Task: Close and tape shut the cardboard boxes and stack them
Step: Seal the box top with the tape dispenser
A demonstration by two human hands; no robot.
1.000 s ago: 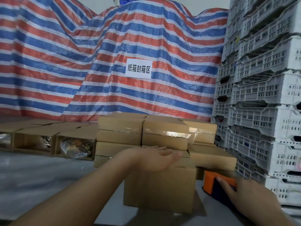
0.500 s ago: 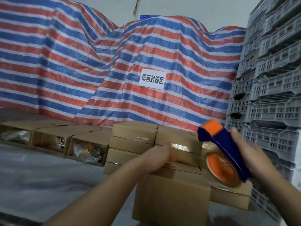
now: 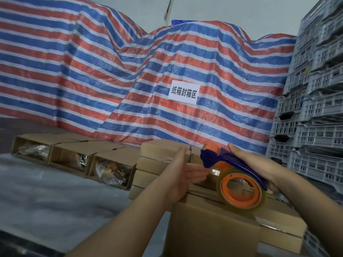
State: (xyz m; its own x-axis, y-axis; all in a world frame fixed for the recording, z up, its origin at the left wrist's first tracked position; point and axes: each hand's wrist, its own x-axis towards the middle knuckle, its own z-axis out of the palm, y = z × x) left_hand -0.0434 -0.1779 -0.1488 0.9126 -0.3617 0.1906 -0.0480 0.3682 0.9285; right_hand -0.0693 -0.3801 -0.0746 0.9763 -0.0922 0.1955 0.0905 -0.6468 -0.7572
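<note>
Tape dispenser (image 3: 239,175) is in my right hand (image 3: 259,164), held above the near box (image 3: 211,230): blue frame w/ orange roller at the front, orange core, clear tape roll hanging lowest, just over the box top. My left hand (image 3: 182,175) pinches the loose tape end (image 3: 213,171) by the fingertips, a short clear strip w/ glare on it. Near box is plain brown cardboard, closed, front face toward me. Behind it sit closed boxes (image 3: 163,156) stacked in layers, shiny tape along their seams. Left of the stack, three open boxes (image 3: 74,156) lie in a row on their sides, openings facing me, w/ crinkly plastic-wrapped contents inside.
</note>
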